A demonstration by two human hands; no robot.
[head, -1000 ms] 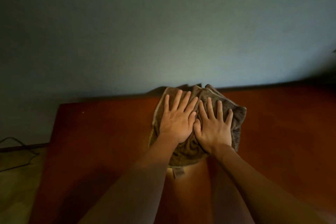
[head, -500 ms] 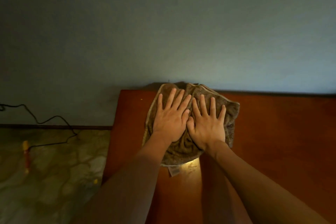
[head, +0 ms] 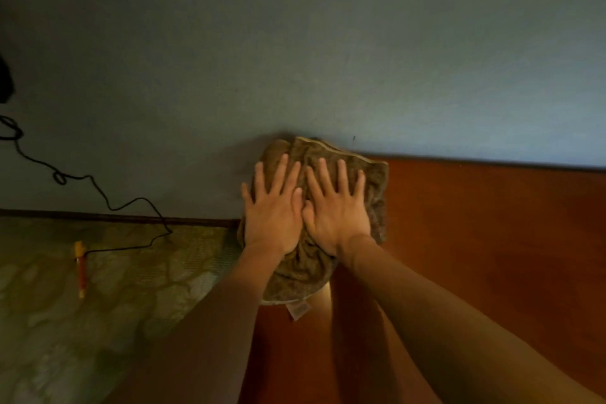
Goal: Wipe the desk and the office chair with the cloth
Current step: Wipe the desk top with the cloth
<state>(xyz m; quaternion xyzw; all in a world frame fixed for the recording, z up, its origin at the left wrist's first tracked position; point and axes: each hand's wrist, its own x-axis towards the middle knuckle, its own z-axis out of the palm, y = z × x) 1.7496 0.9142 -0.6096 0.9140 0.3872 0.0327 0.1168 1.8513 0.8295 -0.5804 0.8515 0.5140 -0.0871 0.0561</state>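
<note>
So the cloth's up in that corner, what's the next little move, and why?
Probably draw the cloth toward the person along the desk's left edge. The left hand and right hand press it flat at the far left corner, by the wall, so it can't go further.

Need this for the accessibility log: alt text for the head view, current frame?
A left hand and a right hand press flat, side by side, fingers spread, on a crumpled brown cloth at the far left corner of a reddish-brown desk, by a blue-grey wall. To the left, a black cable trails down to a patterned floor.
</note>
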